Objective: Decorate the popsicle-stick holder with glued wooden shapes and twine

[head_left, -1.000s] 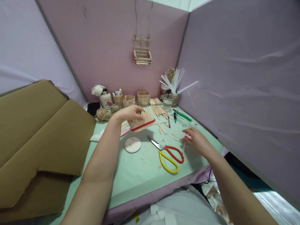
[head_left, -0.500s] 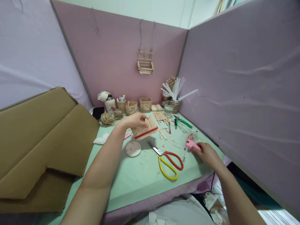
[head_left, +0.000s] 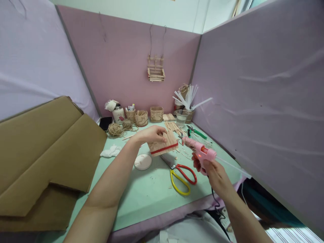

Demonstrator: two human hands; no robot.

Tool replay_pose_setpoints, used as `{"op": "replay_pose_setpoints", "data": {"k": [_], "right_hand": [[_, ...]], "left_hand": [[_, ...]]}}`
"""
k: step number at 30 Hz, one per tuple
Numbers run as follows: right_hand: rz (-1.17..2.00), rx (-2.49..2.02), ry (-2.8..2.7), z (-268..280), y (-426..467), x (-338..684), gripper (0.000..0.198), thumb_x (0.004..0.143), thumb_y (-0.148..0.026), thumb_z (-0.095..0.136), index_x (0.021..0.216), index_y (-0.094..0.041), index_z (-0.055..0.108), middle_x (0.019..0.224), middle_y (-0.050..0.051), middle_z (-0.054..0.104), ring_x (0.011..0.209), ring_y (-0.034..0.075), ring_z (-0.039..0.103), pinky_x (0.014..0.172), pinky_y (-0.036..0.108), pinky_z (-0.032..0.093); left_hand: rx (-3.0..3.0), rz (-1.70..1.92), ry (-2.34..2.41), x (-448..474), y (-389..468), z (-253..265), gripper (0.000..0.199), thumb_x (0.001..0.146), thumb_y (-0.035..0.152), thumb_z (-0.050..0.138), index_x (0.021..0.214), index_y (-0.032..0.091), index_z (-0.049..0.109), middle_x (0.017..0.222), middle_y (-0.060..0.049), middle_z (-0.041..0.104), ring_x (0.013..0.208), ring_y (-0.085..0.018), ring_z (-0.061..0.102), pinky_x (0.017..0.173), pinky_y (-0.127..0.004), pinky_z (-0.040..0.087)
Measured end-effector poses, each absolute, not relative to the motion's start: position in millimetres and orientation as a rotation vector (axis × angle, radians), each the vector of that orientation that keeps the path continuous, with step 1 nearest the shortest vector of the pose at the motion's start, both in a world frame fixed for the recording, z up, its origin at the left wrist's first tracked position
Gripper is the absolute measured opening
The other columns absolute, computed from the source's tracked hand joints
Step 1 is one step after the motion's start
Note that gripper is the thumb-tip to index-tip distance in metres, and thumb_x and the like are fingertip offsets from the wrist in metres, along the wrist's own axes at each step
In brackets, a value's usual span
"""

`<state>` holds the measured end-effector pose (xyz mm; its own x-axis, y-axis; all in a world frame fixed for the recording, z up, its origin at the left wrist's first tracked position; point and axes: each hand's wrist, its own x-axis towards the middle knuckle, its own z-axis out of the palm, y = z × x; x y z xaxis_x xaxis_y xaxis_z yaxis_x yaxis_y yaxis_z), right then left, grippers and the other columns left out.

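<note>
My left hand [head_left: 154,134] is closed on the upper edge of a flat panel of wooden craft sticks [head_left: 162,144] with a red strip along its lower side. My right hand [head_left: 211,170] grips a pink hot glue gun [head_left: 199,150] by its handle. A small orange light glows on it, and a clear glue stick [head_left: 231,164] juts out of its back. The nozzle points left, close to the panel's right side; I cannot tell whether they touch. Scissors [head_left: 179,172] with one red and one yellow handle lie below the panel. Left of them sits a round white disc [head_left: 143,162].
Loose craft sticks [head_left: 174,127], green-handled pliers [head_left: 198,132] and wood scraps lie behind. Along the back stand twine-wrapped containers [head_left: 157,114], a clear cup [head_left: 181,118] and glue sticks [head_left: 188,98]. Twine balls [head_left: 115,130] and a cardboard box [head_left: 50,148] are at left.
My right hand has lifted the glue gun off the table and turned it towards the panel. My left hand has carried the panel slightly right and down.
</note>
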<state>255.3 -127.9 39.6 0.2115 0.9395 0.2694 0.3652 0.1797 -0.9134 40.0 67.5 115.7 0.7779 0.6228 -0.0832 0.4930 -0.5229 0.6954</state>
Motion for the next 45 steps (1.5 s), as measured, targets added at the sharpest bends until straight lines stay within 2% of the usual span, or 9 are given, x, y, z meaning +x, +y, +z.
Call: {"op": "replay_pose_setpoints", "data": {"k": [5,12,23,33,45], "right_hand": [[0.636,-1.492,-1.383,32.3,-126.4,245.9,0.053,0.09,-0.062,0.035,0.09,-0.018,0.065,0.077,0.006,0.065,0.07,0.019,0.056,0.063,0.029,0.045],[0.563,-1.454,-1.386,31.2,-122.7,238.7,0.051,0.09,-0.061,0.035,0.098,-0.019,0.063,0.089,0.009,0.068,0.076,0.02,0.061,0.066,0.029,0.049],[0.547,-1.46,-1.404,31.7,-123.7,237.5,0.049,0.09,-0.061,0.035,0.088,-0.02,0.062,0.079,0.007,0.067,0.066,0.018,0.058,0.057,0.027,0.048],[0.546,-1.457,-1.416,35.9,-124.6,235.1,0.047,0.091,-0.06,0.035,0.087,-0.02,0.06,0.075,0.005,0.063,0.062,0.016,0.053,0.055,0.027,0.047],[0.57,-1.473,-1.398,36.2,-124.3,234.7,0.05,0.089,-0.063,0.035,0.084,-0.019,0.058,0.079,0.007,0.065,0.065,0.017,0.057,0.058,0.027,0.049]], "left_hand": [[2.112,0.203,0.737,46.5,60.9,116.5,0.038,0.07,0.039,0.065,0.103,0.02,0.064,0.089,0.0,0.064,0.077,-0.014,0.056,0.061,-0.022,0.039],[2.199,0.212,0.772,50.1,51.6,120.7,0.035,0.072,0.034,0.062,0.103,0.02,0.065,0.083,0.002,0.06,0.073,-0.013,0.052,0.058,-0.021,0.036],[2.292,0.227,0.778,51.8,53.0,114.7,0.032,0.072,0.035,0.059,0.1,0.02,0.066,0.077,0.002,0.056,0.07,-0.012,0.049,0.056,-0.022,0.033],[2.282,0.2,0.757,50.8,50.5,118.5,0.031,0.07,0.031,0.059,0.098,0.02,0.064,0.073,0.003,0.052,0.066,-0.012,0.046,0.052,-0.022,0.031],[2.275,0.192,0.744,51.7,51.7,116.5,0.029,0.07,0.031,0.058,0.096,0.019,0.064,0.071,0.003,0.052,0.064,-0.011,0.046,0.052,-0.021,0.032]]}}
